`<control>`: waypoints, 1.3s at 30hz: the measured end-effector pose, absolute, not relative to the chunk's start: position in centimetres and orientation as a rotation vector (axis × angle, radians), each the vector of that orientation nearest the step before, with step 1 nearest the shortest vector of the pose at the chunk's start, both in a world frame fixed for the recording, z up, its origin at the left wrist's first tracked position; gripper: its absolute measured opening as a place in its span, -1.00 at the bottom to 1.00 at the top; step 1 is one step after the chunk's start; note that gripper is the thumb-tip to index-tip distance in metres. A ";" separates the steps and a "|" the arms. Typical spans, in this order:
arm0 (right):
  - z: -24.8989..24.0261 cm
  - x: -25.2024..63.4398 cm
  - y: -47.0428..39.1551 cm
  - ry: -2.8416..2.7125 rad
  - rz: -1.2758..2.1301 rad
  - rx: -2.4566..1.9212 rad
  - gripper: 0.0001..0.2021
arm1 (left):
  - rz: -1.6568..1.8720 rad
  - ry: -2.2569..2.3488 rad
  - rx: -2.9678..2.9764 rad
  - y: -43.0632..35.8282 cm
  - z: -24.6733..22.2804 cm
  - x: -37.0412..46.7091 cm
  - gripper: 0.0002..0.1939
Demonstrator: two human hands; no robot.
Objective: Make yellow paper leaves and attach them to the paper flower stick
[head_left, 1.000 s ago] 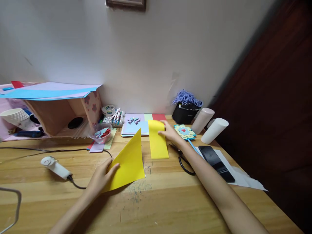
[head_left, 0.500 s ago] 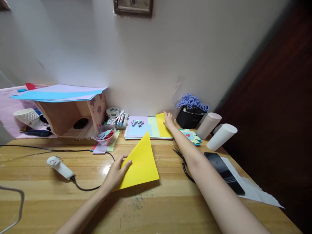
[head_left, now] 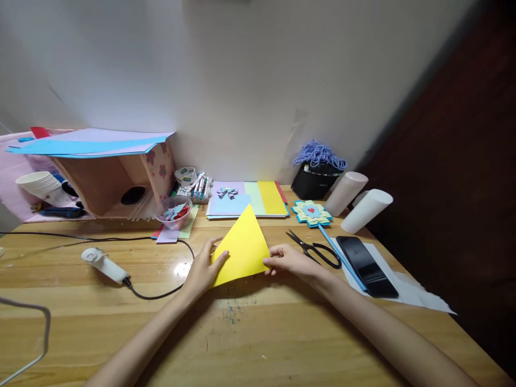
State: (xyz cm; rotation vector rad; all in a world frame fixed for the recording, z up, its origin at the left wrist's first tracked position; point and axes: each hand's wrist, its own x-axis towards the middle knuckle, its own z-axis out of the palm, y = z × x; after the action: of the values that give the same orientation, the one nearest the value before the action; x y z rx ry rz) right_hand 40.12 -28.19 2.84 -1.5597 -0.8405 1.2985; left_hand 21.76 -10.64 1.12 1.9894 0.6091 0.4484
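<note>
A plain yellow paper sheet is held tilted above the middle of the table, one corner pointing away from me. My left hand grips its left edge, thumb on top and fingers underneath. At the right corner, my right hand pinches the sheet between thumb and fingers. Behind it lies a stack of coloured paper with a yellow strip showing at its right and a small folded paper piece on top.
Black scissors, a paper flower on a blue stick and a phone lie at right. A glue gun with its cord is at left. Farther back stand a bowl of scraps, a cardboard box and white rolls.
My right hand has come back from the paper stack to the right corner of the held yellow sheet. The sheet has shifted slightly, and the flower's blue stick now shows.
</note>
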 end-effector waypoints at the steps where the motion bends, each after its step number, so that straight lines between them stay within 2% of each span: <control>1: 2.7 40.0 -28.5 -0.810 1.260 -1.597 -0.61 | 0.425 0.558 2.085 -11.0 1.3 21.5 -0.42; 3: 2.4 39.9 -28.9 -0.791 1.196 -1.667 -0.62 | 0.371 0.403 2.239 -11.7 1.8 20.8 -0.28; 5: 1.9 39.7 -29.0 -0.792 1.124 -1.727 -0.63 | 0.298 0.265 2.287 -12.3 2.2 20.3 -0.25; 9: 1.2 39.2 -29.1 -0.825 0.917 -1.800 -0.63 | 0.244 0.306 2.124 -12.6 2.2 20.1 -0.50; 13: 1.4 39.2 -29.5 -0.839 0.831 -1.813 -0.60 | 0.260 0.690 1.641 -12.0 1.7 20.6 -0.68; 16: 1.6 39.8 -30.2 -0.852 0.907 -1.807 -0.61 | 0.237 0.857 1.243 -11.6 1.7 20.7 -0.69; 19: 1.7 40.7 -31.3 -0.871 1.033 -1.703 -0.59 | 0.203 0.844 1.093 -11.4 1.8 20.7 -0.70; 22: 1.7 41.7 -32.2 -0.886 0.929 -1.587 -0.41 | 0.161 0.839 1.132 -11.5 1.6 20.5 -0.71; 24: 1.9 42.1 -32.5 -1.005 0.798 -1.599 -0.38 | 0.122 0.843 1.187 -11.7 1.6 20.4 -0.68; 28: 1.9 42.0 -32.7 -1.356 0.509 -1.815 -0.54 | 0.055 0.756 1.241 -12.1 1.9 20.2 -0.60; 33: 1.0 41.9 -32.3 -1.542 0.228 -1.870 -0.90 | -0.020 0.663 1.373 -12.1 1.9 20.3 -0.63; 36: 0.6 42.3 -32.3 -1.619 0.286 -1.802 -0.81 | 0.085 0.595 1.556 -11.6 1.2 20.4 -0.57; 39: 0.7 42.6 -32.4 -1.625 0.469 -1.758 -0.77 | 0.342 0.634 1.913 -11.0 0.7 20.4 -0.40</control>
State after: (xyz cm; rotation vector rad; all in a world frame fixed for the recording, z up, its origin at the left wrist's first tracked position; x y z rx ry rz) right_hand 42.56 -32.39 0.66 -1.7579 -1.6255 0.4685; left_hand 20.40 -11.03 0.65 1.9128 0.6342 0.3421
